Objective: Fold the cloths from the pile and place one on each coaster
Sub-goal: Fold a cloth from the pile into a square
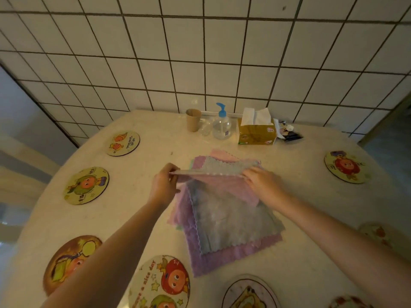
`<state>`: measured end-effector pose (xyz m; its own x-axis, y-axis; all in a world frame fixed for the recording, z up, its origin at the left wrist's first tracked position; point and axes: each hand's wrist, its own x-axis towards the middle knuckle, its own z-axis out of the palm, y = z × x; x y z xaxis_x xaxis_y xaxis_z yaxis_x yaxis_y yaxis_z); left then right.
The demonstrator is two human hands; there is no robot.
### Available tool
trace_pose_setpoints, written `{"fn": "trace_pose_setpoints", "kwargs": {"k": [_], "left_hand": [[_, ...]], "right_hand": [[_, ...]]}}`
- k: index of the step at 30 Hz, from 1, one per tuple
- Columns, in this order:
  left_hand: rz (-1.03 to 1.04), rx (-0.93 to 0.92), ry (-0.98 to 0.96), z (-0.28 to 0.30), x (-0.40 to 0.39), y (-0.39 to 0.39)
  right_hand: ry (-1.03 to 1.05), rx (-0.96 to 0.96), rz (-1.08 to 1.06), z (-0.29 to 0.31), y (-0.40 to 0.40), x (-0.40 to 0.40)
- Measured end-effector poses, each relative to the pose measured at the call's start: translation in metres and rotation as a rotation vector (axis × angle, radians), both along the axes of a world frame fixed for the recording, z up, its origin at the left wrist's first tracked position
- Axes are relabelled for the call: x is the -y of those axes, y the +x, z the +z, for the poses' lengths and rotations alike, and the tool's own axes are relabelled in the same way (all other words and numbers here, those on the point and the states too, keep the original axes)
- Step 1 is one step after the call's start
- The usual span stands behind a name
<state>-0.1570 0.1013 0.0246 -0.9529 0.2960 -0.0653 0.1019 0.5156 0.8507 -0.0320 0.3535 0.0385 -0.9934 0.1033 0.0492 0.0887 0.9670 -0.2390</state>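
A pile of cloths lies in the middle of the table, a grey-blue one on top and purple ones under it. Above the pile's far end I hold a pink cloth lifted by its far edge, stretched between both hands. My left hand pinches its left corner and my right hand grips its right corner. Round picture coasters ring the table: far left, left, near left, near middle, near right and far right. None of them carries a cloth.
At the table's far edge, by the tiled wall, stand a brown paper cup, a clear pump bottle with a blue top, a tissue box and small dark packets. Another coaster sits blurred at the right edge.
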Motion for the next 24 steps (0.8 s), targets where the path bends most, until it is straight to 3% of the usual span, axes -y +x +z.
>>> {"fn": "trace_pose_setpoints", "kwargs": {"k": [2, 4, 13, 19, 24], "left_hand": [[0.092, 0.053, 0.150, 0.024, 0.014, -0.020], [0.137, -0.041, 0.171, 0.047, 0.038, -0.041], [0.326, -0.564, -0.040, 0.135, 0.179, -0.062], [0.057, -0.545, -0.262, 0.066, 0.300, 0.001], [-0.231, -0.242, -0.393, -0.027, 0.368, 0.063]], "right_hand": [[-0.074, -0.070, -0.078, 0.031, -0.020, 0.016], [-0.122, -0.112, -0.111, 0.056, -0.042, 0.036], [-0.404, -0.406, 0.069, 0.114, -0.104, 0.171], [-0.416, -0.304, 0.156, 0.048, -0.041, 0.251], [-0.369, 0.124, 0.123, -0.052, 0.020, 0.294]]}}
